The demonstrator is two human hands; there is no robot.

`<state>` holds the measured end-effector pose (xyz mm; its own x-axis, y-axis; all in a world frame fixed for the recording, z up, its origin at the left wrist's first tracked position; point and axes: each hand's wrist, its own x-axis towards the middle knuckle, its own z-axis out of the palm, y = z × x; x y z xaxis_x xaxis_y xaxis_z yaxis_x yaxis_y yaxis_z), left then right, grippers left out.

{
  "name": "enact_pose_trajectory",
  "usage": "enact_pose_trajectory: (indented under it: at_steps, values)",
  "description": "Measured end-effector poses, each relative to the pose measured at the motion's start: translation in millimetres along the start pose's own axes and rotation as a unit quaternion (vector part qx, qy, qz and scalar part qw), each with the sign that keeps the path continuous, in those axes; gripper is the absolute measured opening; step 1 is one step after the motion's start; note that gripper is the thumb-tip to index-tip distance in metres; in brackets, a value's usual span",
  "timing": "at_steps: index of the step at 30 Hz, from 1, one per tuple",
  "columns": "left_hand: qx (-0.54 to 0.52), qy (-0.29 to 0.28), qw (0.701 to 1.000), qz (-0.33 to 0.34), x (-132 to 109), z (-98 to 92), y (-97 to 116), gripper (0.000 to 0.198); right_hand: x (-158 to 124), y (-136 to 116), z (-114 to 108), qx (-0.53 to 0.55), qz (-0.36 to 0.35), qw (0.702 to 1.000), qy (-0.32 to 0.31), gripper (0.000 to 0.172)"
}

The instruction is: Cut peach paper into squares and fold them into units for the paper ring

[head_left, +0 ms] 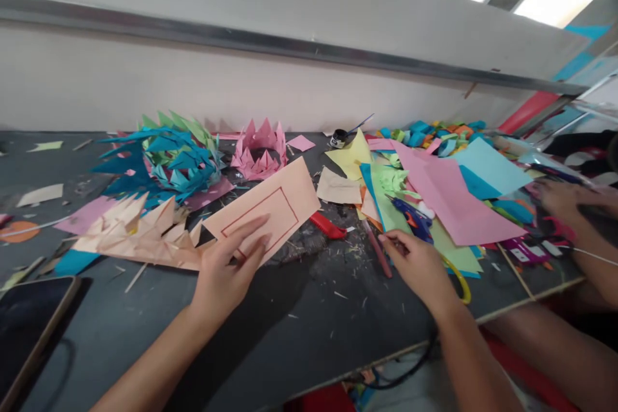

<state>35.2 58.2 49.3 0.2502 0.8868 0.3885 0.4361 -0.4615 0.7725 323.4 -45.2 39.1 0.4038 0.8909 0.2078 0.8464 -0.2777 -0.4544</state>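
Note:
My left hand (232, 257) grips a peach paper card (302, 196) with a red rectangle drawn on it, thumb and fingers over its lower left part. The card is tilted above the table. My right hand (418, 264) has its fingers curled together, its fingertips close to a dark red pen (378, 250); whether they hold anything I cannot make out. Just beyond that hand lies a blue glue gun (414, 219). A yellow loop-shaped handle (461, 280) shows beside my right wrist. Left of my left hand is a strip of folded peach paper points (140, 232).
Blue and green folded paper (183, 158) and a pink paper crown (259, 149) stand near the wall. Pink sheets (449, 193) and coloured scraps cover the right side. A red tool (328, 225) lies mid-table, a phone (33, 328) at left. Another person's hand (560, 199) is at right.

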Motion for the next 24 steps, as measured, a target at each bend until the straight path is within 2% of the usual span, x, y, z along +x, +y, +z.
enact_pose_trajectory:
  at_steps: [3,5,7,10,13,15,19,24]
  values:
    - [-0.016,-0.019,1.000,0.001,-2.5,1.9,4.4,0.026,-7.8,30.3,-25.9,-0.037,0.071,0.997,0.003,0.032]
    - [-0.031,-0.033,0.999,-0.005,-4.2,3.8,6.7,0.025,-19.0,59.4,-39.2,-0.074,0.165,0.983,-0.019,0.029]
    - [-0.048,-0.041,0.998,-0.010,-6.0,5.3,8.6,0.025,-33.4,84.7,-44.0,-0.065,0.245,0.966,-0.047,0.025]
    - [-0.063,-0.049,0.997,-0.010,-8.1,6.3,11.1,0.026,-49.8,99.3,-36.6,-0.026,0.242,0.969,-0.049,0.031]
    - [-0.065,-0.054,0.996,-0.007,-9.0,6.6,12.7,0.027,-50.8,91.0,-26.6,-0.086,0.210,0.971,-0.073,0.036]
    - [-0.063,-0.059,0.996,-0.002,-8.9,7.0,12.6,0.027,-45.4,83.9,-25.6,-0.136,0.198,0.965,-0.104,0.034]
    - [-0.061,-0.065,0.996,0.026,-8.4,8.5,8.8,0.028,-35.9,81.2,-36.4,-0.183,0.196,0.953,-0.142,0.023]
    - [-0.068,-0.075,0.994,0.032,-9.0,9.6,3.6,0.028,-35.5,85.8,-62.5,-0.225,0.173,0.946,-0.158,0.041]
